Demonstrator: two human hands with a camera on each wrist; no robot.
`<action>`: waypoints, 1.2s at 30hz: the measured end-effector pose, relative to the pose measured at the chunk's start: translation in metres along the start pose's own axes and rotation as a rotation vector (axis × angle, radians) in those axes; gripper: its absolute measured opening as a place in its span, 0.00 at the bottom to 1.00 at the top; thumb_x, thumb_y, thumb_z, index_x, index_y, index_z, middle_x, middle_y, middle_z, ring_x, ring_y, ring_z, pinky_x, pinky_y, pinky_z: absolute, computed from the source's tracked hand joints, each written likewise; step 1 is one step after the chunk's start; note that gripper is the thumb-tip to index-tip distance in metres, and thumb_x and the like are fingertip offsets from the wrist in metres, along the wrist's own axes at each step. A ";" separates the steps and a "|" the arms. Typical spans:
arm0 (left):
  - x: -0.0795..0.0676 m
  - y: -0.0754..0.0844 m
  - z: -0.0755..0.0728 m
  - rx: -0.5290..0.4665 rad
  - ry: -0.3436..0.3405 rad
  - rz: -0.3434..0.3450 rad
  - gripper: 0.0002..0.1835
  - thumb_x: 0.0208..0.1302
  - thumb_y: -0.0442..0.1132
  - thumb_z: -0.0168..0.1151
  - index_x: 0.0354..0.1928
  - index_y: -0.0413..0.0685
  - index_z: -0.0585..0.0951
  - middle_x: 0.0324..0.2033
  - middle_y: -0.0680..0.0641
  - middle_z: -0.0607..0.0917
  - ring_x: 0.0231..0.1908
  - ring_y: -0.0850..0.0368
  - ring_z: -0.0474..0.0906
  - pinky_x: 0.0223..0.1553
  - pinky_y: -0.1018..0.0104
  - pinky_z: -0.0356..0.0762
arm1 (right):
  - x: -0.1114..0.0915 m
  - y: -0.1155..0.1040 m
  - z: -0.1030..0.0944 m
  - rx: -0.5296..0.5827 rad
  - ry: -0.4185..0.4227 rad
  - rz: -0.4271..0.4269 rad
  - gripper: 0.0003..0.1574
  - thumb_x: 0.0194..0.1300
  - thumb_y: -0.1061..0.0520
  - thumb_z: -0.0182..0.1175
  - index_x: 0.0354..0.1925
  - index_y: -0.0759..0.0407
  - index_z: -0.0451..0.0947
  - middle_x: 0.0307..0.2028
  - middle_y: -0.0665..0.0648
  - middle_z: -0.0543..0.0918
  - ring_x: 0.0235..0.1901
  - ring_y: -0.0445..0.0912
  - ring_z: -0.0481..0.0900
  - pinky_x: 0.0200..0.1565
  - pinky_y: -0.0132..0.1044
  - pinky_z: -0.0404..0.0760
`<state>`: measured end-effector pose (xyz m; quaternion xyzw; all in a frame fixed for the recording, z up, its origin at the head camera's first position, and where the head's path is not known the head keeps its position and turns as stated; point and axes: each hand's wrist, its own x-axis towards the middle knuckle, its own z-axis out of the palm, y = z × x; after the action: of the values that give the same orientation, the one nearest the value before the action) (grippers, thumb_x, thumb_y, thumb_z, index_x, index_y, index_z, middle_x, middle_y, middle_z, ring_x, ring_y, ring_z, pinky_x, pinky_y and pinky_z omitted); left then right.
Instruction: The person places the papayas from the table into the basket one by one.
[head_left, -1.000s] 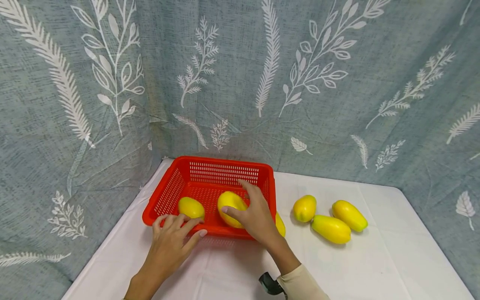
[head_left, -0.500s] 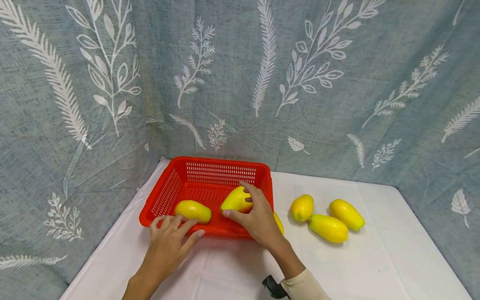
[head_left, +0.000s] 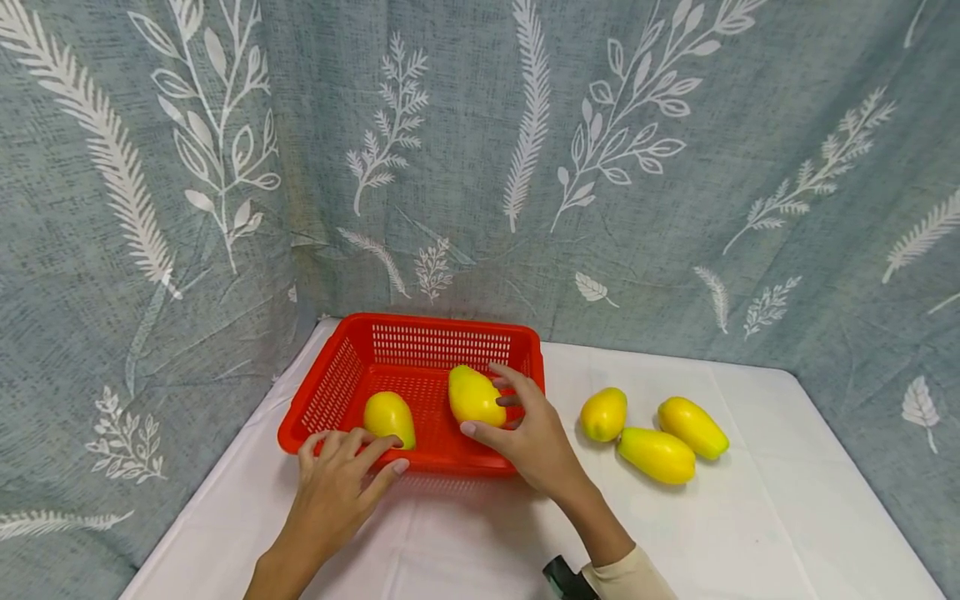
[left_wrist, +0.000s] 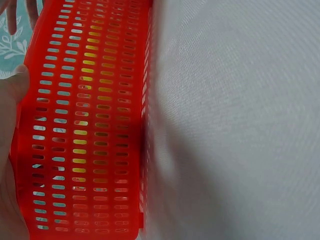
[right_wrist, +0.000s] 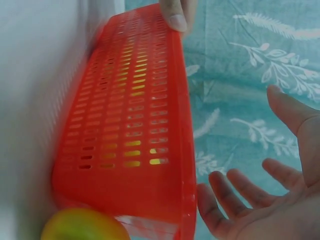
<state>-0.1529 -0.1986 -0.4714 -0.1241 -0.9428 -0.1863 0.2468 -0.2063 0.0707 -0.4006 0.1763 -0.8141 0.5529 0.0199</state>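
My left hand [head_left: 337, 483] holds the near rim of a red perforated plastic basket [head_left: 442, 325], its fingers over the edge and thumb outside. In the left wrist view, that thumb lies along the basket rim [left_wrist: 24, 125]. My right hand [head_left: 536, 433] hovers over the basket's near right corner with fingers spread, holding nothing, as the right wrist view shows. Inside the basket, a yellow mango [head_left: 475, 396] lies beside my right fingertips; whether they touch is unclear. Another mango [head_left: 388, 417] lies near my left fingers, its lower part hidden by them and the rim.
Right of the basket, several more yellow mangoes [head_left: 657, 456] with greenish ends lie on the white tablecloth [head_left: 750, 517]. One mango [right_wrist: 85, 227] sits against the basket's outer wall, hidden behind my right hand in the head view. A patterned blue-grey curtain [head_left: 480, 167] hangs behind.
Both mangoes in the basket have rolled and turned; the right one ends slightly farther back. My right hand has drawn off it and shifted right. My left hand stays at the rim.
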 end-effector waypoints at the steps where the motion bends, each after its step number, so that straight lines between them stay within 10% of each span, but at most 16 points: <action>1: 0.000 0.000 0.000 0.000 0.006 0.003 0.15 0.67 0.54 0.72 0.51 0.59 0.88 0.40 0.52 0.82 0.47 0.48 0.74 0.62 0.36 0.56 | -0.001 0.000 -0.001 -0.001 -0.001 0.003 0.50 0.61 0.43 0.78 0.76 0.45 0.69 0.65 0.58 0.79 0.59 0.61 0.80 0.60 0.60 0.81; 36: 0.002 0.004 0.001 0.007 0.034 0.011 0.15 0.65 0.53 0.74 0.50 0.58 0.88 0.40 0.52 0.82 0.46 0.47 0.75 0.60 0.36 0.58 | -0.049 0.042 -0.103 -0.043 0.161 0.137 0.45 0.65 0.46 0.77 0.75 0.42 0.70 0.65 0.55 0.79 0.62 0.52 0.80 0.56 0.33 0.80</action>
<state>-0.1531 -0.1946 -0.4699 -0.1252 -0.9385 -0.1835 0.2644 -0.1906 0.1908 -0.4093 0.0748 -0.8319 0.5476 0.0510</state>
